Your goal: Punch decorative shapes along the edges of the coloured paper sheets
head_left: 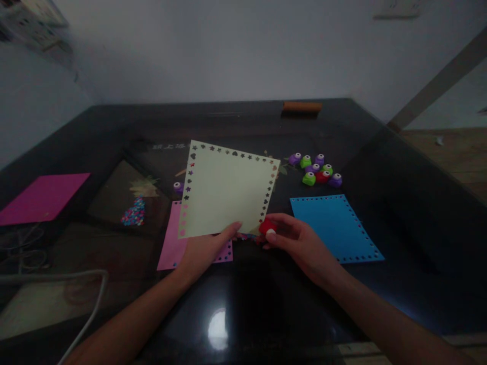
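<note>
red punch (267, 226) at the lower right corner of a pale sheet (228, 192)

the left hand (203, 248) is clamped on the pale sheet's lower edge, thumb on top and fingers underneath, holding it tilted over the bench (247, 299). the right hand (304, 241) grips the red punch between thumb and fingers, right at the sheet's lower right corner; whether the punch is pressed down i cannot tell. the two hands are near each other but not touching. star and heart cutouts run along the sheet's left, top and right edges.

partly behind the sheet and the left hand lies a pink sheet (170, 243), with a purple punch (178, 187) just above it. a blue sheet (333, 223), holed along its edges, lies beyond the right hand. above that sits a cluster of purple, green and red punches (312, 168). off to the left are a pile of confetti (135, 212) and a magenta sheet (41, 197); a brown tube (302, 107) rests by the far edge.
</note>
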`<state>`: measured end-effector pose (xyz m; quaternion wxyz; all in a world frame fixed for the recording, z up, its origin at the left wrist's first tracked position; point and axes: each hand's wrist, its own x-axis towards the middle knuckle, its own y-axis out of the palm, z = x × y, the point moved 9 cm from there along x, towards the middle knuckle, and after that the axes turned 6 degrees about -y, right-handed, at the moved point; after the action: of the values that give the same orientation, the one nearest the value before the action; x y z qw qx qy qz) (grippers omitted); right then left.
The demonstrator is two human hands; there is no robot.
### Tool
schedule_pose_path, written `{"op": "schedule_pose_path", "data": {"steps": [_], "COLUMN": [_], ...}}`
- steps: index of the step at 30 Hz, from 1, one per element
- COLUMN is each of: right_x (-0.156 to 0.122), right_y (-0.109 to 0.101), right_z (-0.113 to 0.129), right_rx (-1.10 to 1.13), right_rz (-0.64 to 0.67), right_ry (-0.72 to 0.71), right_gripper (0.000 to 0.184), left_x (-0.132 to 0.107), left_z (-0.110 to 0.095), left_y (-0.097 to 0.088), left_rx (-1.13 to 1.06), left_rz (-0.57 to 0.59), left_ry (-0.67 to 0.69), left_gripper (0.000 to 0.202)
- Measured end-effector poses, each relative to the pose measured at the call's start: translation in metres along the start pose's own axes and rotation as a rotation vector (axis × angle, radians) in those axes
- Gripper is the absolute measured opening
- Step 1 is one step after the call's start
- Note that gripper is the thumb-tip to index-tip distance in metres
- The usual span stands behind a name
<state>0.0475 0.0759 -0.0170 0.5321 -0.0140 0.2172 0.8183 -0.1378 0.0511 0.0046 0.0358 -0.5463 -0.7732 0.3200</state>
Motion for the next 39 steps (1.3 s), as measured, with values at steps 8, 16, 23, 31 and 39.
{"op": "schedule_pose_path", "data": {"steps": [8,16,23,31,39], "right_x": [0.001,0.001,0.0,0.0,0.0], "right_y": [0.001,0.002,0.004,0.005,0.004], "right_z": [0.002,0.0,0.0,-0.003,-0.003], "right_rx": [-0.125,-0.156,-0.142,-0.08,-0.124], "right_rz": [0.006,0.005,0.004,0.009,-0.011], "right_ry": [0.0,0.019,-0.003,0.02,0.026], "right_gripper": [0.038,0.034,0.033,0.031,0.035], "left_x": [-0.003,-0.008,-0.007,-0.006,-0.007], "left_z": [-0.012,-0.017,-0.015,-0.011,-0.006], "left_y": [0.003,0.014,0.012,0.011,0.012], "left_rx": [0.056,-0.041,0.015,0.023,-0.03], "left_rz": [0.022,0.136,0.106,0.087,0.088], "left_ry": [0.089,0.124,0.124,0.096,0.03], "left_gripper": [0.028,0.017,0.021,0.026,0.021]}}
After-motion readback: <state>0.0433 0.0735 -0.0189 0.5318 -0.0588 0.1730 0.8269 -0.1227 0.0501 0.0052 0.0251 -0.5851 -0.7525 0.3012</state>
